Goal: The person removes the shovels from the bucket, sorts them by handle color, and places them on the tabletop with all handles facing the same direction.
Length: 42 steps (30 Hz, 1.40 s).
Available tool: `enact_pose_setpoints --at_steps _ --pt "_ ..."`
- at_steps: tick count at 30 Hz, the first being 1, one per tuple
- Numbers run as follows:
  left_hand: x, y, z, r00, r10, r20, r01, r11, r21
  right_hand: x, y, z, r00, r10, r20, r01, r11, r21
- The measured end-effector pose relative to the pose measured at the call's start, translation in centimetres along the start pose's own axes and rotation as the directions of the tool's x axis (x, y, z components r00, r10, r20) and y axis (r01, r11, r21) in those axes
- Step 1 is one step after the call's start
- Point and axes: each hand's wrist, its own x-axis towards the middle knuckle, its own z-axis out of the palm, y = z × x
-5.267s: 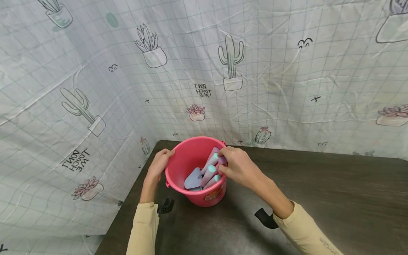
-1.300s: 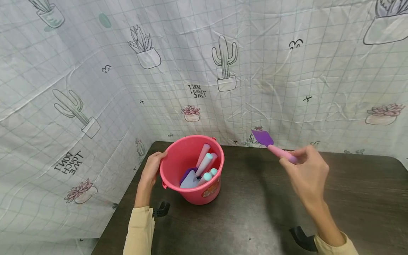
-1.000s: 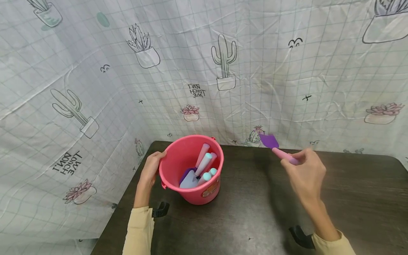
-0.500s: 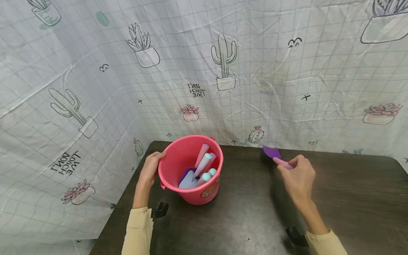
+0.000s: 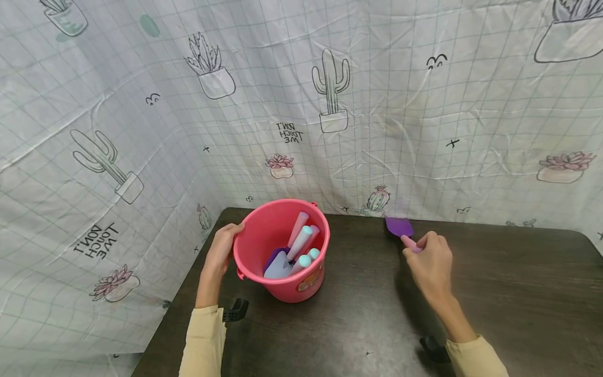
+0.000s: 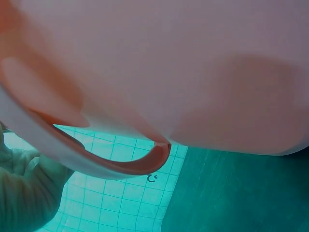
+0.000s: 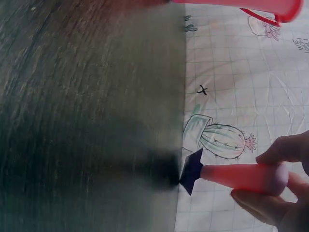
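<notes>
A small spatula (image 5: 399, 226) with a flat purple blade and a pink handle is pinched by my right hand (image 5: 430, 264) near the back edge of the table. In the right wrist view, thumb and fingers grip the end of the spatula's handle (image 7: 241, 177); I cannot tell whether its blade touches the table. A tilted pink bucket (image 5: 256, 233) stands at left, my left hand (image 5: 221, 254) gripping its rim. Inside lean several pink and pale handles (image 5: 300, 243) with mint ends, a grey-lilac triangular blade (image 5: 279, 266) and a partly hidden purple one. The bucket wall (image 6: 169, 72) fills the left wrist view.
The dark wooden table (image 5: 358, 324) reaches right and forward of the bucket. A white cloth (image 5: 424, 115) printed with cacti hangs along its back and left edges. A black wrist mount (image 5: 235, 310) sits beside the left sleeve.
My right hand took the spatula out of the bucket, carried it right, then lowered it toward the back of the table, moving slightly left. My left hand stays on the bucket rim.
</notes>
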Motion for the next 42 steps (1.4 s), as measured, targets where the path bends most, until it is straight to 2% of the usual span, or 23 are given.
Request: enact_pose_setpoints --at_steps 9,15,22,29,38,42 --pt "0.3 0.0 0.1 1.000 -0.002 0.003 0.002 1.000 -0.012 0.0 0.4 0.1 0.996 -0.022 0.088 0.027 0.998 -0.051" --pt "0.4 -0.1 0.0 1.000 0.002 0.001 -0.002 1.000 -0.010 0.3 0.7 -0.1 0.984 0.024 0.174 -0.010 0.997 -0.081" --pt "0.4 -0.1 0.0 1.000 0.015 0.003 -0.015 1.000 -0.018 0.4 1.0 -0.5 0.940 0.100 0.325 -0.071 0.992 -0.101" --pt "0.3 -0.1 0.0 1.000 0.005 0.011 -0.005 1.000 -0.014 0.2 1.3 -0.5 0.917 0.139 0.374 -0.113 0.989 -0.091" --pt "0.2 -0.1 0.0 1.000 0.010 0.002 -0.010 1.000 -0.010 0.6 1.5 -0.4 0.852 0.229 0.471 -0.202 0.974 -0.108" --pt "0.1 -0.1 0.0 1.000 0.003 0.002 -0.003 1.000 -0.013 0.5 1.6 -0.3 0.844 0.229 0.485 -0.197 0.974 -0.116"
